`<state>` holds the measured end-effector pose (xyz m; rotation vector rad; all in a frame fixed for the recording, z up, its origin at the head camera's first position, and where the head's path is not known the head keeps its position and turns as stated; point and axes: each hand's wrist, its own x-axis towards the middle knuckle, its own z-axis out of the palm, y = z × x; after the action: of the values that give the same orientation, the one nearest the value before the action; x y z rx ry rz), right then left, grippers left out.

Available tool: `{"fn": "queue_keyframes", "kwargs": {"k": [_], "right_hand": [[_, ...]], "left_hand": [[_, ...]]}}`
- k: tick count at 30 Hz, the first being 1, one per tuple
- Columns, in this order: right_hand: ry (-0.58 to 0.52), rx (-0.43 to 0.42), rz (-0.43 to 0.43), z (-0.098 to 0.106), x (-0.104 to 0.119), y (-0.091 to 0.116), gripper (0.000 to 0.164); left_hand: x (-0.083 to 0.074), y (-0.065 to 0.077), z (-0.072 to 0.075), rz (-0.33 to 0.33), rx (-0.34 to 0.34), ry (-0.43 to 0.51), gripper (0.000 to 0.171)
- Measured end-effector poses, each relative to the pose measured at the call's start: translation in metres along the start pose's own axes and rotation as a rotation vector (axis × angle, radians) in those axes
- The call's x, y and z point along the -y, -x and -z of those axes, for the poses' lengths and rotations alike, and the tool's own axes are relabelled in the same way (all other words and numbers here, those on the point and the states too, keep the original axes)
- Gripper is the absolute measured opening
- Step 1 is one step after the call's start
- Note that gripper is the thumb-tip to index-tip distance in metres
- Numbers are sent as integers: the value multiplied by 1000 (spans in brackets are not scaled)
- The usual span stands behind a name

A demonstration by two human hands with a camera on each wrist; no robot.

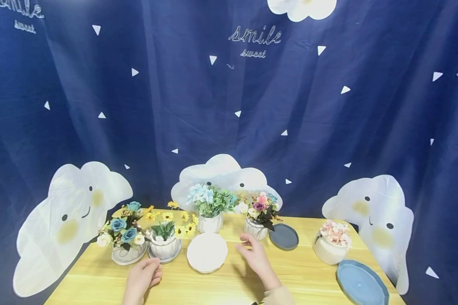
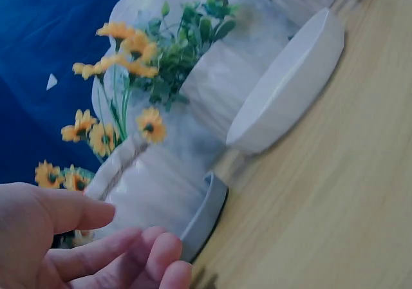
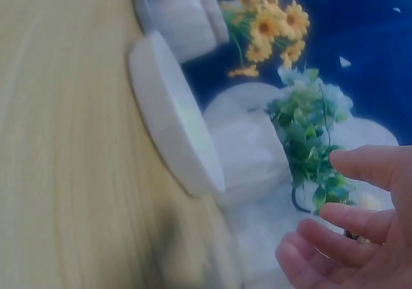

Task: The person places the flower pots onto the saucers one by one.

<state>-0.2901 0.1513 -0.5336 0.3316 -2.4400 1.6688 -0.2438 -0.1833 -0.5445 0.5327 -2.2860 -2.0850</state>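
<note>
My left hand (image 1: 142, 277) is over the front left of the table, its fingers loosely bent with nothing between them. Nearest to it is a white pot of yellow daisies (image 1: 164, 246) on a grey saucer (image 2: 209, 215). A round white saucer (image 1: 207, 253) lies between the two hands. To the right of it hovers my right hand (image 1: 256, 257), thumb and fingers spread apart and holding nothing. Behind the white saucer stands a white pot with blue flowers and green leaves (image 1: 210, 223). A pot of mixed pink and purple flowers (image 1: 255, 228) is just beyond the right fingertips.
At the left a pot with blue and white roses (image 1: 129, 250) stands on a white saucer. A dark grey saucer (image 1: 284, 237) lies right of centre. Toward the right edge are a ribbed cream pot of pink flowers (image 1: 331, 250) and a blue tray (image 1: 361, 283). A navy curtain (image 1: 229, 93) hangs behind.
</note>
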Motion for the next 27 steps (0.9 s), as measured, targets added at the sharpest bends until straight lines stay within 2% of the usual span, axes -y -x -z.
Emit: {"fn": "queue_keyframes", "kwargs": {"k": [3,6,11,19,23,27], "right_hand": [[1,-9,-36,5,-3,2,42],[-12,-24,-67,9,-3,3,40],[-20,-45,-97,12,-3,5,35],[-41,-34,-112,14,11,9,27],[-22,-31,-104,12,3,9,30],[-7,-15,-87,6,-7,5,35]], "left_hand": [[-3,2,-11,-6,39,-56,37],[-4,3,-22,-6,107,-93,37],[-3,-2,-40,-23,163,-113,39],[-2,-9,-65,-79,136,-104,37],[2,-14,-73,-99,106,-118,39],[8,-20,-77,-92,50,-141,38]]}}
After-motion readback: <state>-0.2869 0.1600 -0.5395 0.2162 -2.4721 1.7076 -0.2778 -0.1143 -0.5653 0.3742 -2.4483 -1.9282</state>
